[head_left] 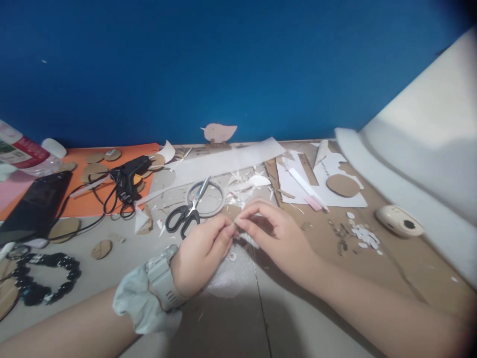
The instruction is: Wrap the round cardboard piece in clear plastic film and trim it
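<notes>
My left hand (204,251), with a watch and a pale scrunchie at the wrist, is closed in a pinch near the middle of the view. Facing it, my right hand (279,238) pinches at the same spot, thumb and forefinger together. Something small and pale lies between the fingertips, too small to name. Black-handled scissors (191,210) lie partly open behind my left hand, across a clear ring (219,201). Under the hands is a translucent plastic piece (227,281). Several white paper discs (367,236) lie to the right of my right hand.
A black glue gun (128,179) rests on orange paper (149,199) at the left, near a phone (35,206), a bottle (26,149) and a beaded bracelet (48,278). A pink bird cutout (219,133) stands at the back. White paper (343,199) and a cream case (399,221) are right.
</notes>
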`<state>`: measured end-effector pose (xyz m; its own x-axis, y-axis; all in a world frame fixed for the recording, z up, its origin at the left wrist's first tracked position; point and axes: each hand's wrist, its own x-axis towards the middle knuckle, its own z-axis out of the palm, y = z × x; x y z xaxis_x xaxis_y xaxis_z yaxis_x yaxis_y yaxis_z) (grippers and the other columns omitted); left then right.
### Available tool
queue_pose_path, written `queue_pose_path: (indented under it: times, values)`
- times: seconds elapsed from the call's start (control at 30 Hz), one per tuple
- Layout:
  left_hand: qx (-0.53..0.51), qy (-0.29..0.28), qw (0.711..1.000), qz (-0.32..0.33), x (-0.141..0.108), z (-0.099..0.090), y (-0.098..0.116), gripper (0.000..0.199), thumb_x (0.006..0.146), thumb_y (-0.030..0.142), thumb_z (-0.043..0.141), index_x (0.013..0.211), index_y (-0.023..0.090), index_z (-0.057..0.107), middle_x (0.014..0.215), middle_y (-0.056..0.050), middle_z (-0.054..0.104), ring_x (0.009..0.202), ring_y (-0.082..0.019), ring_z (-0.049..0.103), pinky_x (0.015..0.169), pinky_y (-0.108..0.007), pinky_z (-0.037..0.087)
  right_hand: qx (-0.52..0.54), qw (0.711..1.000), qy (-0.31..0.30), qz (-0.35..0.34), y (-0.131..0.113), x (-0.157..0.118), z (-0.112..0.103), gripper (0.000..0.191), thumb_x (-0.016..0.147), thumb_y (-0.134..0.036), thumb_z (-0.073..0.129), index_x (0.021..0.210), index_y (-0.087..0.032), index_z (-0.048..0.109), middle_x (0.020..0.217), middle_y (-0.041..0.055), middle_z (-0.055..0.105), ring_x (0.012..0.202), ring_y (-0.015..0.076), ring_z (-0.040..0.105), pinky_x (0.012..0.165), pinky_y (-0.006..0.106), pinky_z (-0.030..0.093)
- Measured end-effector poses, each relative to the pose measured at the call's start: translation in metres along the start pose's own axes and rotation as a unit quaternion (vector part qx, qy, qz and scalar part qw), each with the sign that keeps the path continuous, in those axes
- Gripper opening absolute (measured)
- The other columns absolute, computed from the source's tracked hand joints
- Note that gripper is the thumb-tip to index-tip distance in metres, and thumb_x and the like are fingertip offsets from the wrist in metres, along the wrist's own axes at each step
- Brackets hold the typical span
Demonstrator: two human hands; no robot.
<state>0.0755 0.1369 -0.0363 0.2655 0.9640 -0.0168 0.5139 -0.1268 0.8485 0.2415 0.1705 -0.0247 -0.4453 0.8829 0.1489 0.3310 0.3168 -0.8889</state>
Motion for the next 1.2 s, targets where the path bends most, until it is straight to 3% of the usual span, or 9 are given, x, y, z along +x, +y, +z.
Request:
queue_pose_path:
  times: [0.3, 0.57, 0.83, 1.2]
  values:
    - [0.011, 0.006, 1.000, -0.001, -0.0002, -0.0008, -0.0002, 0.024, 0.093, 0.027, 0.036, 0.073, 0.019, 0.046, 0.060, 0.005, 0.048, 0.056, -0.011, 0.043, 0.057, -0.022, 0.034, 0.020, 0.999, -0.003, 0.031, -0.0016, 0.0007, 0.0002, 0.012, 0.087, -0.024, 0.053, 0.076, -0.021, 0.055, 0.076, -0.0028, 0.058, 0.073, 0.0118, 0.054, 0.068, 0.025, 0.041]
    - [-0.002, 0.009, 1.000, -0.006, 0.0021, -0.0003, 0.0003, 0.027, 0.094, 0.030, 0.035, 0.070, 0.019, 0.043, 0.059, 0.005, 0.046, 0.055, -0.010, 0.042, 0.056, -0.022, 0.033, 0.124, 0.989, -0.047, 0.066, 0.0020, 0.0037, -0.0002, 0.022, 0.090, -0.035, 0.047, 0.077, -0.019, 0.055, 0.073, -0.0020, 0.055, 0.070, 0.0116, 0.053, 0.067, 0.026, 0.042]
    - [-0.020, 0.008, 1.000, -0.008, 0.0017, 0.0004, 0.0003, 0.026, 0.094, 0.030, 0.035, 0.073, 0.019, 0.045, 0.059, 0.006, 0.046, 0.055, -0.010, 0.043, 0.056, -0.022, 0.034, 0.080, 0.994, -0.029, 0.063, 0.0013, 0.0046, -0.0008, 0.019, 0.089, -0.028, 0.047, 0.076, -0.019, 0.056, 0.075, -0.0007, 0.057, 0.072, 0.0126, 0.054, 0.068, 0.027, 0.042]
    - [-0.044, 0.009, 0.999, -0.002, -0.0005, -0.0006, 0.0003, 0.026, 0.094, 0.030, 0.035, 0.072, 0.019, 0.044, 0.057, 0.006, 0.044, 0.053, -0.009, 0.041, 0.055, -0.021, 0.033, 0.128, 0.988, -0.045, 0.073, 0.0019, 0.0055, -0.0002, 0.017, 0.087, -0.028, 0.050, 0.075, -0.019, 0.056, 0.075, -0.0005, 0.057, 0.070, 0.0122, 0.054, 0.066, 0.027, 0.044]
